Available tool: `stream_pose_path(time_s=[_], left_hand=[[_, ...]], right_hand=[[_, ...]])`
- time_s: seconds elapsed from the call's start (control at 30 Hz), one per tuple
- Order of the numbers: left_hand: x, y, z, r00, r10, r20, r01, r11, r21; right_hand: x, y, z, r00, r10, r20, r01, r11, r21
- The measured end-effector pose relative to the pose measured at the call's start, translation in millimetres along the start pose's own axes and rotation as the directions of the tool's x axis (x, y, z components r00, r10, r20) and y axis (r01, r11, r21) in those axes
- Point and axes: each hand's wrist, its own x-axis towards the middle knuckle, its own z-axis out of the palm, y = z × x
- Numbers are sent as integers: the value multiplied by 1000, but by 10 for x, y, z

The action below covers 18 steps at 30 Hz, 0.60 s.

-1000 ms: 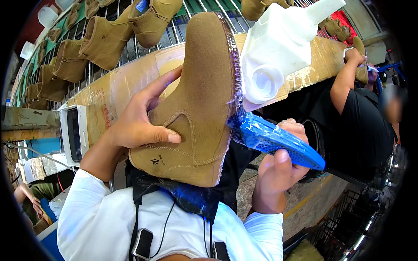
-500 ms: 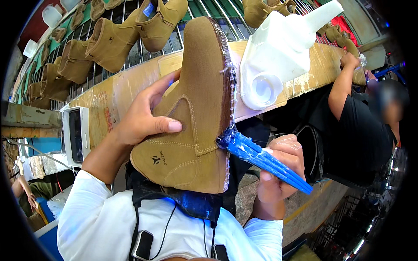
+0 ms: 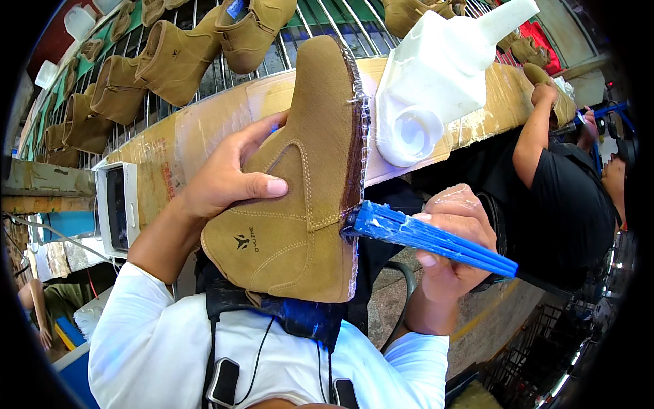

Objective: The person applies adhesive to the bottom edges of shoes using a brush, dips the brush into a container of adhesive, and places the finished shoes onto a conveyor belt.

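Observation:
A tan boot upper [image 3: 272, 225] is tilted up in front of my chest, toe upward, its stitched sole edge facing right. My left hand [image 3: 235, 170] grips it from the left, thumb lying across its side. In my right hand [image 3: 453, 242] is a brush with a blue handle [image 3: 436, 235], its dark bristle end pressed on the boot's sole edge near the heel half. A dark wet-looking band runs along that edge above the brush. To the right of the boot's toe stands a white plastic glue bottle [image 3: 436, 75] with a round open cup [image 3: 412, 134] at its base.
Cardboard [image 3: 204, 129] covers the bench edge ahead. Beyond it a metal rack [image 3: 327, 24] carries several tan boots [image 3: 180, 61]. A white-framed device [image 3: 117, 204] stands at left. On the right a co-worker in black [image 3: 562, 211] handles another boot.
My right hand has shifted slightly right and up, and the brush handle lies flatter. Its tip stays near the same part of the edge. The boot has barely moved.

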Motion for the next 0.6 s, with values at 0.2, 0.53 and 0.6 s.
stream_pose_path(time_s=[0.2,0.53,0.6], left_hand=[[5,-55,-89,1000,8,-22,-8,999,32],[70,-201,-216,996,-65,-60,61,996,-64],[100,-235,-211,994,-99,-51,94,991,-94]], right_hand=[[-22,249,100,978,-177,-109,147,961,-235],[81,1142,-195,999,9,-37,-28,821,-571],[96,1196,-254,992,5,130,81,754,-652]])
